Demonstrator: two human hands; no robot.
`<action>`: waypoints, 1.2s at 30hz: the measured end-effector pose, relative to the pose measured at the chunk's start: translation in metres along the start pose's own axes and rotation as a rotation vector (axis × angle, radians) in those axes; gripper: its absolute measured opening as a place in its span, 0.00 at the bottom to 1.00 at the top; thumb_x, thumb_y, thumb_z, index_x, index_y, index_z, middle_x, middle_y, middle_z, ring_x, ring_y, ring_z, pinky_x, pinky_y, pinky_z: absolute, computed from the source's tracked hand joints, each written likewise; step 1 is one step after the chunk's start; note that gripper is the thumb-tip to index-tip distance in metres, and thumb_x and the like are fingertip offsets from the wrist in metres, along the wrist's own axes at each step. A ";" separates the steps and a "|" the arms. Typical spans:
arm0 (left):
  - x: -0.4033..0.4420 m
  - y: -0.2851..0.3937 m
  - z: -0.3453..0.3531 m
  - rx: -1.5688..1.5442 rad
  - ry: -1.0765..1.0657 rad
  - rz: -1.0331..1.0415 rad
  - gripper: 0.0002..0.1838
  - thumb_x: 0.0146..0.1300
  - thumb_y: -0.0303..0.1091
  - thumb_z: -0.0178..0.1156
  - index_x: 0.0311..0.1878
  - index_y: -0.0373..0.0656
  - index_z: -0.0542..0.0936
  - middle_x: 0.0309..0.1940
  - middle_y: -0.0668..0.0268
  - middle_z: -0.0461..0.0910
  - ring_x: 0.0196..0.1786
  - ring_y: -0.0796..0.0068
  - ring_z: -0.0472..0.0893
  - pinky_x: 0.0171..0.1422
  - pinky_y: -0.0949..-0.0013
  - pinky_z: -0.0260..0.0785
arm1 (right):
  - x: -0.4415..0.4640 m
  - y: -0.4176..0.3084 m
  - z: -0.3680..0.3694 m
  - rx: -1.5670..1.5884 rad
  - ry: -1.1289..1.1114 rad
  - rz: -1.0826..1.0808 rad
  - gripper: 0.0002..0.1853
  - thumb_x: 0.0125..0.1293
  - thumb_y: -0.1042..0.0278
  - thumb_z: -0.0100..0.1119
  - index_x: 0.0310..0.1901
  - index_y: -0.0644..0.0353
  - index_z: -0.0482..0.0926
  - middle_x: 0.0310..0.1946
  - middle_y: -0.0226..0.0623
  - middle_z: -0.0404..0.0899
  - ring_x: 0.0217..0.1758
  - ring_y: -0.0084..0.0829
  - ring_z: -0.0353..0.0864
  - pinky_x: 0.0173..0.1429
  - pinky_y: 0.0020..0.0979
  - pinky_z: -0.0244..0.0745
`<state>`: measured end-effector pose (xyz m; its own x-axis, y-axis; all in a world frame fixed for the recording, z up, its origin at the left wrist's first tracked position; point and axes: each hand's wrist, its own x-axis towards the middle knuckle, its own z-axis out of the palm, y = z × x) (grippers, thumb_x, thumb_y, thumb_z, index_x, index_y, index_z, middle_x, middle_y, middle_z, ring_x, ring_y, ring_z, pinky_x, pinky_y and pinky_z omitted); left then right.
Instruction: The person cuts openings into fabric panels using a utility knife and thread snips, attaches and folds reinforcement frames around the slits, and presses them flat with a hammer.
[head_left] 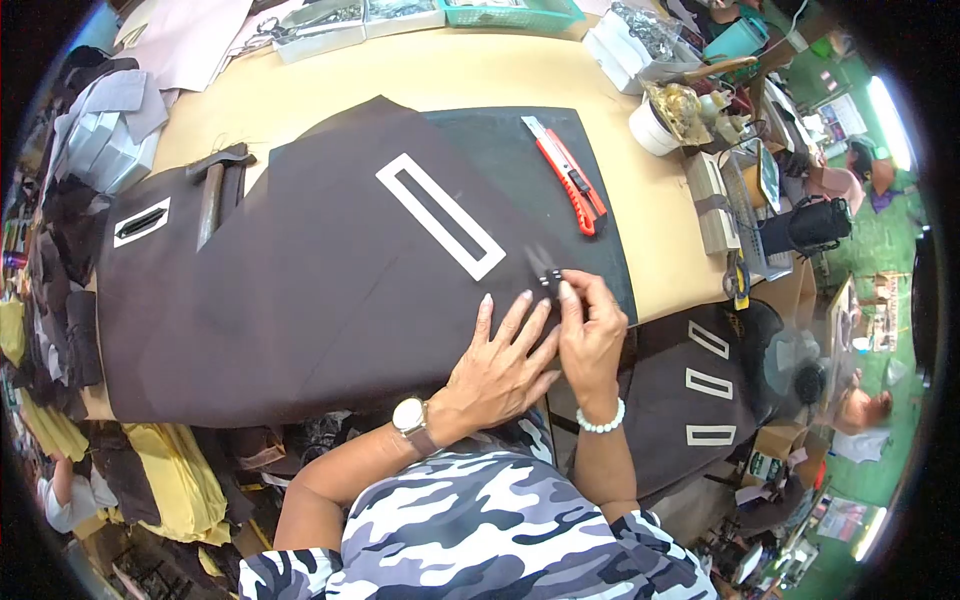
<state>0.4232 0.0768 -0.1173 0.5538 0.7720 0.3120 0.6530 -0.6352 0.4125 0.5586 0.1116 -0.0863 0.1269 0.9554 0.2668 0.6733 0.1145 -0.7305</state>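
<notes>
My left hand (500, 362) lies flat on a dark brown sheet of material (330, 270), fingers spread and holding nothing. Close beside it, my right hand (592, 335) pinches a small black scissors-like tool (550, 280) between thumb and fingers. Its pale tips are smeared by motion, so its exact kind is unclear. Just up and left of the tool, a white-edged long slot (440, 217) is set in the brown material. Beneath the sheet lies a dark cutting mat (480, 140), with a red utility knife (568, 178) on it, blade extended.
A hammer (210, 200) rests on the material at left, near a smaller white-framed slot (142, 222). A white glue tub (655, 125) and a grey box (712, 200) stand at right. Trays (320, 35) line the back. Another brown piece (680, 400) hangs below right.
</notes>
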 end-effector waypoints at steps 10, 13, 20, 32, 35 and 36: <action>0.024 -0.098 -0.087 0.215 0.239 -0.369 0.26 0.56 0.41 0.64 0.58 0.42 0.74 0.59 0.55 0.72 0.67 0.50 0.64 0.68 0.40 0.54 | 0.114 0.021 0.006 -0.444 0.065 -0.185 0.19 0.57 0.59 0.63 0.45 0.65 0.79 0.42 0.48 0.78 0.47 0.45 0.76 0.51 0.40 0.69; 0.023 -0.126 -0.089 0.183 0.216 -0.494 0.41 0.52 0.49 0.68 0.67 0.44 0.64 0.62 0.55 0.70 0.70 0.51 0.61 0.71 0.38 0.48 | 0.136 0.019 0.009 -0.365 -0.179 0.047 0.24 0.55 0.56 0.65 0.48 0.67 0.78 0.43 0.50 0.79 0.45 0.45 0.79 0.49 0.39 0.72; 0.016 -0.137 -0.074 0.010 0.177 -0.555 0.56 0.47 0.57 0.70 0.73 0.44 0.50 0.67 0.57 0.64 0.74 0.53 0.54 0.73 0.36 0.39 | 0.106 -0.025 0.022 -0.051 -0.340 -0.181 0.17 0.55 0.70 0.62 0.46 0.66 0.74 0.38 0.53 0.78 0.43 0.49 0.80 0.48 0.39 0.73; 0.016 -0.140 -0.069 0.020 0.204 -0.538 0.59 0.45 0.58 0.70 0.72 0.35 0.50 0.68 0.52 0.60 0.72 0.48 0.55 0.71 0.32 0.38 | 0.072 -0.047 0.062 -0.193 -0.427 -0.501 0.29 0.57 0.77 0.57 0.63 0.48 0.70 0.39 0.38 0.78 0.31 0.42 0.82 0.35 0.39 0.78; 0.015 -0.139 -0.069 0.025 0.201 -0.551 0.60 0.45 0.59 0.70 0.72 0.37 0.49 0.68 0.54 0.61 0.73 0.50 0.54 0.72 0.33 0.37 | 0.071 -0.050 0.063 -0.214 -0.431 -0.507 0.29 0.57 0.76 0.57 0.63 0.48 0.70 0.38 0.38 0.78 0.30 0.42 0.82 0.35 0.39 0.78; 0.015 -0.138 -0.069 0.026 0.197 -0.561 0.60 0.45 0.60 0.69 0.73 0.38 0.49 0.68 0.57 0.62 0.73 0.52 0.53 0.72 0.34 0.36 | 0.071 -0.051 0.062 -0.222 -0.434 -0.504 0.29 0.57 0.76 0.57 0.63 0.47 0.70 0.38 0.38 0.78 0.30 0.42 0.82 0.34 0.39 0.78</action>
<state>0.3057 0.1781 -0.1108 0.0155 0.9783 0.2066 0.8321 -0.1272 0.5398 0.4876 0.1907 -0.0691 -0.5110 0.8281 0.2305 0.7121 0.5580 -0.4260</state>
